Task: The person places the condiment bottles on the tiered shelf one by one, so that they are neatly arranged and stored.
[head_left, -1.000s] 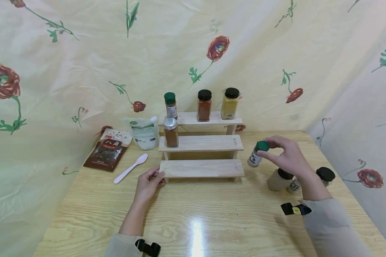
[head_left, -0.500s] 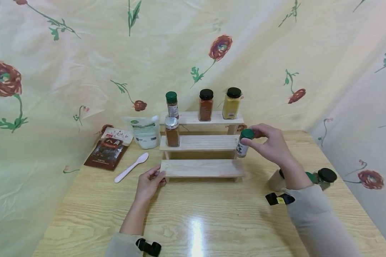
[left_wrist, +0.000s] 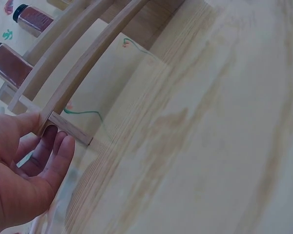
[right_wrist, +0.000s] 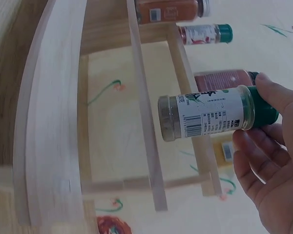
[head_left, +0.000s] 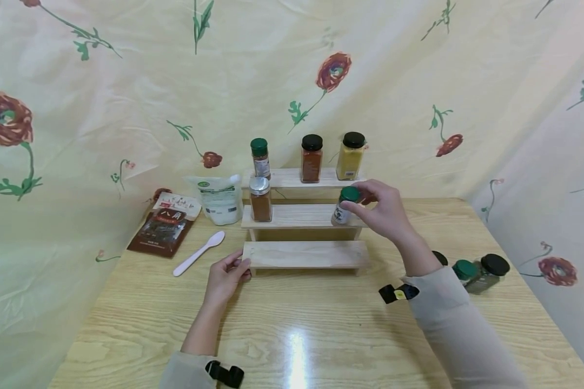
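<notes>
Near the right edge of the worktop (head_left: 350, 335), the right sleeve (head_left: 457, 324) hides all but the black lid (head_left: 439, 258) of one jar and the lower part of a green-capped bottle (head_left: 464, 269). The worktop's near edge is cut off. In the head view, the fine print on the white pouch (head_left: 220, 202) is too small to read. The left-wrist view crops the left hand (left_wrist: 22, 173).

Three cylindrical bottles with green lids (right_wrist: 212, 114), four jars with black lids (head_left: 311, 165) and one clear, brown-filled jar with a silver lid (head_left: 261, 208) are in view — eight in all, one showing little beyond its black lid. There are two packets: one brown flat pouch (head_left: 166, 227) and one white pouch with green print (head_left: 220, 202). One pale pink spoon (head_left: 198, 254), one three-shelf wooden rack (head_left: 305, 254), two bare hands (head_left: 227, 278) — and one wood-grain counter (head_left: 340, 329).
</notes>
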Demonstrator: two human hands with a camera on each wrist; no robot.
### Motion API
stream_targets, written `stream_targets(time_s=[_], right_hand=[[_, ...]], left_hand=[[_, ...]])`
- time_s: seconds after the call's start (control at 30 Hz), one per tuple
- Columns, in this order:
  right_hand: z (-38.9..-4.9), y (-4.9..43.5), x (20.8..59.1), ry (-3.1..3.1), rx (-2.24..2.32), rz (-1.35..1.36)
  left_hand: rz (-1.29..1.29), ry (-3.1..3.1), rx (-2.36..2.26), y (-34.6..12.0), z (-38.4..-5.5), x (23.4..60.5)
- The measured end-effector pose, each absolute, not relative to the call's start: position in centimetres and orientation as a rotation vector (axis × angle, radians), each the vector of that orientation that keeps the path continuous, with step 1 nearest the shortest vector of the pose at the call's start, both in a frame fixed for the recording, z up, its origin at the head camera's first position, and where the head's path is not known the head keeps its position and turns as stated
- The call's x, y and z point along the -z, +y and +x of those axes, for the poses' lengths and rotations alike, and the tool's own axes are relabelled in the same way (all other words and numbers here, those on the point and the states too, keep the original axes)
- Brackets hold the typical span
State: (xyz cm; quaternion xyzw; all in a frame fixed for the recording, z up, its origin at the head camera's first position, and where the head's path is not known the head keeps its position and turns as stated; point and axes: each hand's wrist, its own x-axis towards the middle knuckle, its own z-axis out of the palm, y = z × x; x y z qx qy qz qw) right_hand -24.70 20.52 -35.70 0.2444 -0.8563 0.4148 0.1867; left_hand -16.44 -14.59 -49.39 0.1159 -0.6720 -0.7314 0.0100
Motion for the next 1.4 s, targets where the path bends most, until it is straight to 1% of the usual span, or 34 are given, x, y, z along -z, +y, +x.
stream_targets(time_s=[0.23,0.57,0.83,1.17,1.4], right_hand=[[-25.4,18.4,36.0,-2.461,-1.206,0.682],[-26.3,15.5,35.2,-2.509,-1.222,0.717],[-27.3,14.1,35.2,-2.529,-1.24,0.763],[-27.1,14.4,35.8,-2.63,-1.271,0.713],[-26.5,16.6,36.8,-2.626,-1.252,0.719]], left_hand=[[0.351,-2.115,2.274,-14.5,-16.4,49.4],[0.356,-2.11,2.276,-14.6,-16.5,49.3],[0.365,-2.108,2.274,-14.6,-16.6,49.4],[0.358,-2.118,2.267,-14.6,-16.5,49.5],[0.354,-2.124,2.257,-14.6,-16.6,49.5]])
